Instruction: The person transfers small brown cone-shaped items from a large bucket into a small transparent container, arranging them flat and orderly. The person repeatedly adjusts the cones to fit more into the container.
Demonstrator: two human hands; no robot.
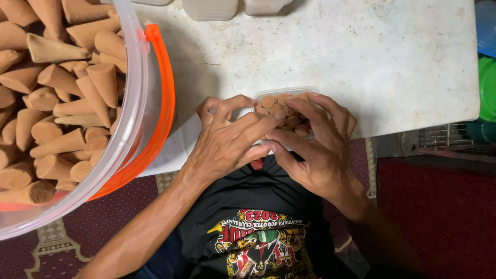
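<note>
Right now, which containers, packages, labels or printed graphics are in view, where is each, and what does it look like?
Small clear plastic box: at the table's near edge under both hands, packed with brown cones standing upright.
Large clear bucket: far left, orange handle, full of loose brown cones.
Two pale lidded tubs: at the table's far edge.
Shirt graphic: bottom centre, multicoloured print on black fabric.

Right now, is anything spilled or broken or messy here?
Nothing stands out. Both hands rest on a small clear box packed with brown cones, flat ends up. The big bucket holds its cones; none lie loose on the table.
</note>
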